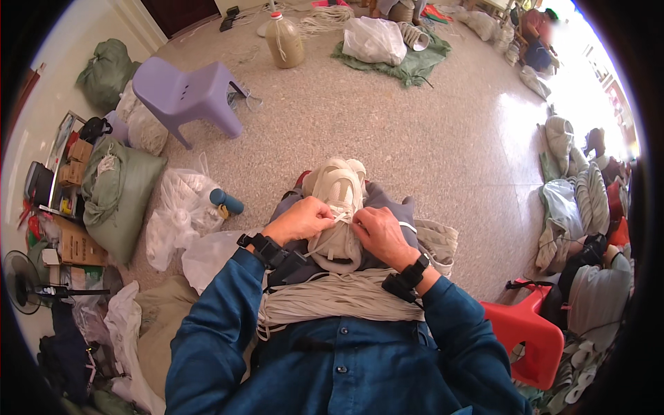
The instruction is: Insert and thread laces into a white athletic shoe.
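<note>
A beige sneaker (336, 190) rests on my lap, its toe pointing away from me and its opening towards me. My left hand (304, 218) is closed in a pinch on a pale shoelace at the left side of the shoe's tongue. Opposite it, my right hand (381, 234) pinches the lace on the right side, its fingers against the shoe. Part of another light shoe (357, 168) shows behind the first one. Across my lap lies a thick bundle of beige shoelaces (339, 297).
Left stand a purple plastic chair (181, 86), a green sack (131, 200), clear plastic bags (181, 214) and a blue bottle (227, 201). A red stool (529, 335) is at my right, near piled shoes (591, 197). Ahead are a large jug (284, 43) and another person (538, 38).
</note>
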### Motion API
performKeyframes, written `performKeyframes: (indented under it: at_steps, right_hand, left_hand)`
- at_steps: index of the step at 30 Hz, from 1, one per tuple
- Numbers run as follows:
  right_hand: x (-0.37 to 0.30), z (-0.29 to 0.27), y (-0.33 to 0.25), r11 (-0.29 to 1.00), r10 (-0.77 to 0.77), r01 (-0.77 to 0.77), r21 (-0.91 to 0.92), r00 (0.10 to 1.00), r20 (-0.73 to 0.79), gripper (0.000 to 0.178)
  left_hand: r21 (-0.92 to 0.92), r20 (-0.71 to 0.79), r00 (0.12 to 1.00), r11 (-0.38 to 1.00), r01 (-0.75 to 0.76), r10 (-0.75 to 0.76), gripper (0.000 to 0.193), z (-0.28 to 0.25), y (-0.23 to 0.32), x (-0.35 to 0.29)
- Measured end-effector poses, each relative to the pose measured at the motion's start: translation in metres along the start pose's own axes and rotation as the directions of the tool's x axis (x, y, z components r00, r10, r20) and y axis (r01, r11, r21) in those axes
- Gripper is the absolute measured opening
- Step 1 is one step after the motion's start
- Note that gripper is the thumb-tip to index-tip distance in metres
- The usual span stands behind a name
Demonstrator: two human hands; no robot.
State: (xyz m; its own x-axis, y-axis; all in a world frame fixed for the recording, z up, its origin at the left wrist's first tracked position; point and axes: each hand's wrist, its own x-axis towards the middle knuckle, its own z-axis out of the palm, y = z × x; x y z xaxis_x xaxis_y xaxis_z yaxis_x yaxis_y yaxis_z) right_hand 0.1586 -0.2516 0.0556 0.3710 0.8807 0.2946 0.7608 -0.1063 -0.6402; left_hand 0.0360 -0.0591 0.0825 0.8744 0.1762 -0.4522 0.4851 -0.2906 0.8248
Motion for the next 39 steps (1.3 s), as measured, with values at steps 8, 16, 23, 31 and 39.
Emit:
performKeyframes:
  at_steps: [8,16,23,31,39]
  right_hand:
    - [-0.016,-0.021,0.008,0.987,0.002,0.017,-0.160,0.993,0.119,0.016]
    - [-0.056,-0.069,0.022,0.956,0.187,-0.143,-0.257,0.970,0.156,0.018]
    - [-0.096,-0.092,0.036,0.960,0.268,-0.259,-0.104,0.960,0.081,0.016]
    - [-0.146,-0.136,0.061,0.857,0.508,-0.505,-0.102,0.861,0.007,0.013]
    - [-0.143,-0.124,0.092,0.855,0.497,-0.458,-0.243,0.857,0.135,0.014]
  left_hand:
    - [-0.304,-0.083,0.996,0.952,-0.044,0.020,0.013,0.006,-0.036,0.003]
    - [0.114,-0.349,0.907,0.972,-0.207,0.235,0.021,0.017,-0.043,-0.001]
    - [0.125,-0.271,0.918,0.956,-0.266,0.291,0.027,0.011,-0.036,-0.006]
    - [0.141,-0.305,0.915,0.963,-0.232,0.265,0.020,0.017,-0.029,-0.008]
    - [0.137,-0.365,0.894,0.964,-0.226,0.261,0.022,0.029,-0.025,-0.010]
